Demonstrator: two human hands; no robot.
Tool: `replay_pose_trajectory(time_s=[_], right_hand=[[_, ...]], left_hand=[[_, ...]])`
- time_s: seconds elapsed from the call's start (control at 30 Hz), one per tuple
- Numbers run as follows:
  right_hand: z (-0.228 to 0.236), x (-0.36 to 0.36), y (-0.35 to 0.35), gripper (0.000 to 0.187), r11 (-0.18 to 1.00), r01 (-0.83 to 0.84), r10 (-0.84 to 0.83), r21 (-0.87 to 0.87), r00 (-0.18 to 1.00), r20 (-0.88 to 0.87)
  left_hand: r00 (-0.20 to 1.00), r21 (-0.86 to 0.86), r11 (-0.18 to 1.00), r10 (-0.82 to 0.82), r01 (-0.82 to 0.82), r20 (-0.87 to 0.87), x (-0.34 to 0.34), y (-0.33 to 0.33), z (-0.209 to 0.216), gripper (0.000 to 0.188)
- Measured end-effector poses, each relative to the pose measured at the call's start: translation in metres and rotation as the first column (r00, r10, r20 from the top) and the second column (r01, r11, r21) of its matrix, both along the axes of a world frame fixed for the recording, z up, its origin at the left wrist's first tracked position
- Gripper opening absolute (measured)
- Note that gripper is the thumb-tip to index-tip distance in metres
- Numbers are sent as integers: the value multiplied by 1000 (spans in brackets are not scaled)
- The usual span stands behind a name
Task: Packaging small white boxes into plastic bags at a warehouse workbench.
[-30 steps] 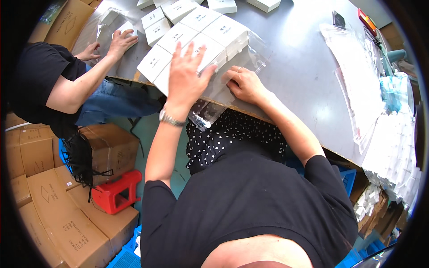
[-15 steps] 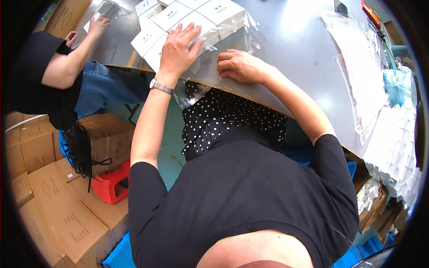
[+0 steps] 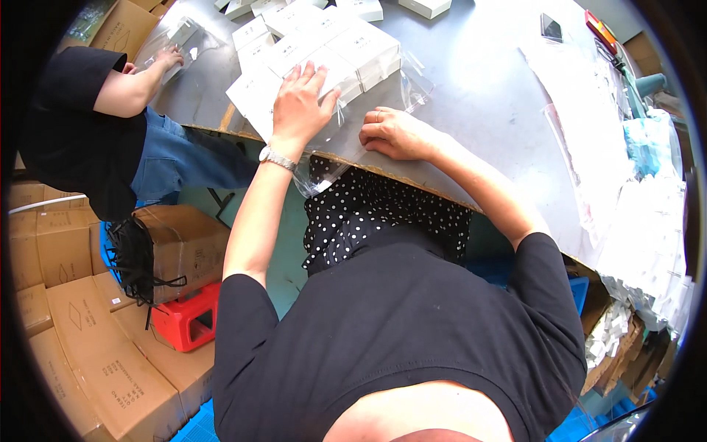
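Note:
My left hand (image 3: pixel 302 107) lies with fingers stretched out on a block of white boxes (image 3: pixel 324 55), packed side by side at the table's near edge. Clear plastic bag (image 3: pixel 414 82) material shows along the block's right side, and more of it hangs over the table edge below my left hand. My right hand (image 3: pixel 398 134) rests on the table right of the block, its fingers curled together. The plastic runs up to its fingertips, which look closed on it; the exact pinch is partly hidden.
Loose white boxes (image 3: pixel 361 9) stand farther back. At the left, another person's hand (image 3: pixel 171 57) is at a clear bag. Plastic sheets (image 3: pixel 571 96) lie on the right, near a dark flat object (image 3: pixel 550 27). Cartons (image 3: pixel 103 346) and a red stool (image 3: pixel 184 320) occupy the left floor.
The view has shifted, so the table sits lower and more boxes show at the back. My hands keep nearly the same pose. The other person's hand has lowered toward a clear bag.

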State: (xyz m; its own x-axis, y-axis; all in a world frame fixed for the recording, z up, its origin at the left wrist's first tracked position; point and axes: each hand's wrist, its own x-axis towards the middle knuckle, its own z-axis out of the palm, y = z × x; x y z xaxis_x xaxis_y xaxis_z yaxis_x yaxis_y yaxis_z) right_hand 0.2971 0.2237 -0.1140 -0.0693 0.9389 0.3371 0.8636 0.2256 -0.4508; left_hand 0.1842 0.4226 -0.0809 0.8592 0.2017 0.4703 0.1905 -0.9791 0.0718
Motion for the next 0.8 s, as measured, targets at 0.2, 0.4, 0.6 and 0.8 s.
replay_pose_trajectory(time_s=[0.2,0.4,0.6,0.8], right_hand=[[3,8,2,11,999,-48,48,-17,999,25],[12,13,6,12,988,-62,51,-140,995,-85],[4,5,12,11,986,-11,41,-167,984,176],[15,1,6,15,952,1,92,-307,954,286]], left_hand=[[996,-337,940,-73,54,-43,-8,27,-4,46],[998,56,998,-2,6,-69,-8,12,-4,46],[1000,117,993,16,-15,-12,-9,11,-8,47],[1000,113,993,19,-19,-1,-5,10,-13,46]])
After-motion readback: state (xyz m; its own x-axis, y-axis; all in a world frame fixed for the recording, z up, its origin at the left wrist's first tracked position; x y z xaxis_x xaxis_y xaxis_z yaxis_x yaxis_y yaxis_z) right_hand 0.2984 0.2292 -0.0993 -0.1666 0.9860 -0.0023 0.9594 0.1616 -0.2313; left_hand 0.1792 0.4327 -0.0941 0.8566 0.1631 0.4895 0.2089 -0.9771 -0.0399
